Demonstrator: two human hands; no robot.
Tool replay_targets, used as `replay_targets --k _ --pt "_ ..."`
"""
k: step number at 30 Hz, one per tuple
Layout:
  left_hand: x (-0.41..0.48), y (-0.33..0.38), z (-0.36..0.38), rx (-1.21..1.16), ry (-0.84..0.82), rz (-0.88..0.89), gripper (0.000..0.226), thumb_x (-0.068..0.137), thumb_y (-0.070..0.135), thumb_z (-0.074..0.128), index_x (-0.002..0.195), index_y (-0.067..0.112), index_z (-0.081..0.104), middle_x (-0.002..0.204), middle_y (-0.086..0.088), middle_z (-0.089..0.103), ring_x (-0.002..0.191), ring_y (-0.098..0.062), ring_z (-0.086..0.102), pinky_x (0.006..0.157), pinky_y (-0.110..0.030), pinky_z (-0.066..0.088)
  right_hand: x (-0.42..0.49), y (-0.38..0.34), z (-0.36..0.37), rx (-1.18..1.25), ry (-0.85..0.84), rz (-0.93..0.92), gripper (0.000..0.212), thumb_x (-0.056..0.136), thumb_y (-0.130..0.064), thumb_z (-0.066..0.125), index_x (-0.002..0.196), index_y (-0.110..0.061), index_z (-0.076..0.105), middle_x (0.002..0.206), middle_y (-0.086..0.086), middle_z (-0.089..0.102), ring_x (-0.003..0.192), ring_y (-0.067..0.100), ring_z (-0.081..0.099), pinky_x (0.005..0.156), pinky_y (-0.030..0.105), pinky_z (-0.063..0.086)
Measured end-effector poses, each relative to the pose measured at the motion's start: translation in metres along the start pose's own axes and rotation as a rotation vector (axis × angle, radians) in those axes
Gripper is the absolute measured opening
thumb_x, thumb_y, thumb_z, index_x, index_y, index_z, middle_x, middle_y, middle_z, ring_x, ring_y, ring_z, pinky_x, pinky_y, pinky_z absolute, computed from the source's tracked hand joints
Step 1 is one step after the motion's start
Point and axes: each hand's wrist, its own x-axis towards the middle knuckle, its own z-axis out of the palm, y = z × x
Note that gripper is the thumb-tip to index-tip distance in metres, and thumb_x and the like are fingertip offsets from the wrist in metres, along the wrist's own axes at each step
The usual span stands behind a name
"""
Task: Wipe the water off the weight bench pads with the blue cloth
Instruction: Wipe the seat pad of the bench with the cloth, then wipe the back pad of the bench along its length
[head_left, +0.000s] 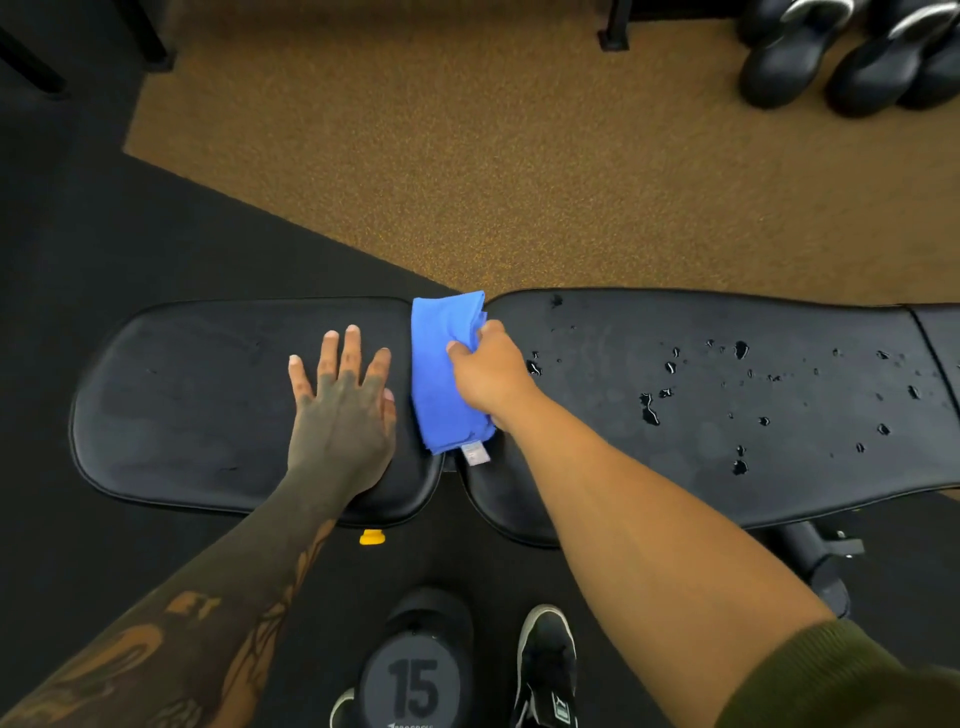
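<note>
- The floor was black rubber (78, 218) near the person and speckled tan rubber (467, 156) farther off, with dark kettlebells (857, 57) grouped at the far right corner.
- A black weight bench ran across the view in two pads: a shorter seat pad (182, 405) on the left and a longer back pad (727, 405) on the right, with a narrow gap between them.
- The seat pad looked mostly dry, while water drops (649, 408) lay scattered over the middle and right part of the back pad.
- The blue cloth (447, 374) was folded into a long strip and lay across the gap between the pads, its far end at the far edge of the bench and a white tag (475, 453) sticking out at its near end.
- The right hand (491, 374) gripped the cloth from the right side, the thumb on top and the fingers (480, 332) curled tight around its right edge, pressing it down.
- The left hand (340, 405) lay flat on the seat pad just left of the cloth, its fingers spread and holding nothing.
- Below the bench a yellow knob (372, 537) showed, and nearer the person stood a dumbbell (415, 670) marked 15 beside a black shoe (545, 670).
</note>
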Motion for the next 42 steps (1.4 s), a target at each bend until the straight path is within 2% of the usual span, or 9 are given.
replay_targets --k 3,10,13,16,19,22,29,35,42 --pt "0.002 0.021 0.005 0.001 -0.013 0.028 0.052 0.099 0.031 0.032 0.149 0.018 0.030 0.161 -0.016 0.015 0.149 -0.034 0.008 0.116 -0.064 0.009 0.002 0.021 -0.029 0.006 0.063 0.013 0.022 0.098 -0.026 0.052 0.107 -0.010 0.041 0.096 0.007 0.055 0.080 0.022 0.055 0.056 0.030 0.038" --pt "0.007 0.061 0.015 0.009 -0.029 0.054 0.054 0.099 0.033 0.030 0.151 0.018 0.028 0.161 -0.016 0.015 0.150 -0.035 0.007 0.116 -0.064 0.007 -0.005 0.068 -0.073 -0.134 0.182 0.116 0.028 0.096 -0.028 0.056 0.109 -0.007 0.042 0.107 0.013 0.059 0.093 0.031 0.059 0.066 0.028 0.035" --pt "0.011 0.065 0.022 0.045 -0.062 0.036 0.056 0.098 0.036 0.027 0.152 0.021 0.022 0.162 -0.014 0.010 0.150 -0.035 0.003 0.116 -0.065 0.006 -0.012 0.077 -0.070 -0.614 0.301 -0.003 0.040 0.095 -0.037 0.052 0.121 -0.009 0.041 0.123 0.013 0.051 0.109 0.035 0.053 0.076 0.039 0.041" --pt "0.011 0.060 0.030 0.065 -0.064 0.028 0.056 0.098 0.035 0.030 0.152 0.021 0.025 0.162 -0.015 0.012 0.149 -0.037 0.005 0.115 -0.067 0.008 -0.009 0.088 -0.062 -0.941 0.322 -0.292 0.048 0.095 -0.040 0.045 0.135 -0.013 0.040 0.144 0.017 0.035 0.130 0.037 0.034 0.103 0.050 0.032" --pt "0.011 0.056 0.034 0.105 -0.062 0.038 0.057 0.097 0.036 0.030 0.152 0.021 0.025 0.162 -0.015 0.012 0.149 -0.037 0.005 0.114 -0.067 0.009 0.003 0.102 -0.055 -0.977 0.104 -0.438 0.057 0.101 -0.039 0.030 0.153 -0.022 0.018 0.163 0.015 -0.001 0.149 0.034 -0.002 0.119 0.053 0.005" --pt "0.011 0.056 0.037 0.137 -0.072 0.029 0.059 0.097 0.038 0.026 0.153 0.023 0.018 0.163 -0.014 0.007 0.150 -0.037 0.001 0.115 -0.067 0.008 0.012 0.108 -0.047 -0.981 0.042 -0.395 0.059 0.102 -0.043 0.021 0.155 -0.024 0.002 0.162 0.011 -0.015 0.148 0.030 -0.017 0.120 0.050 -0.002" --pt "0.013 0.058 0.039 0.170 -0.063 0.011 0.062 0.096 0.043 0.028 0.153 0.023 0.019 0.163 -0.013 0.004 0.150 -0.037 -0.001 0.114 -0.068 0.008 -0.016 0.114 -0.017 -0.937 0.043 -0.421 0.062 0.100 -0.046 0.021 0.155 -0.027 -0.001 0.162 0.012 -0.014 0.147 0.031 -0.021 0.121 0.047 -0.005" --pt "0.010 0.059 0.040 0.185 -0.065 0.015 0.064 0.095 0.048 0.026 0.153 0.023 0.018 0.164 -0.012 0.003 0.150 -0.036 -0.002 0.115 -0.067 0.007 -0.005 0.125 -0.040 -0.907 0.145 -0.334 0.060 0.100 -0.043 0.023 0.155 -0.027 0.006 0.163 0.012 -0.009 0.149 0.032 -0.012 0.120 0.048 0.001" --pt "0.012 0.058 0.042 0.192 -0.045 0.015 0.062 0.096 0.044 0.027 0.154 0.022 0.019 0.164 -0.012 0.003 0.150 -0.036 -0.001 0.114 -0.067 0.007 -0.001 0.104 -0.013 -0.903 0.123 -0.327 0.061 0.101 -0.041 0.020 0.155 -0.024 -0.002 0.161 0.016 -0.015 0.147 0.036 -0.019 0.120 0.050 -0.001"
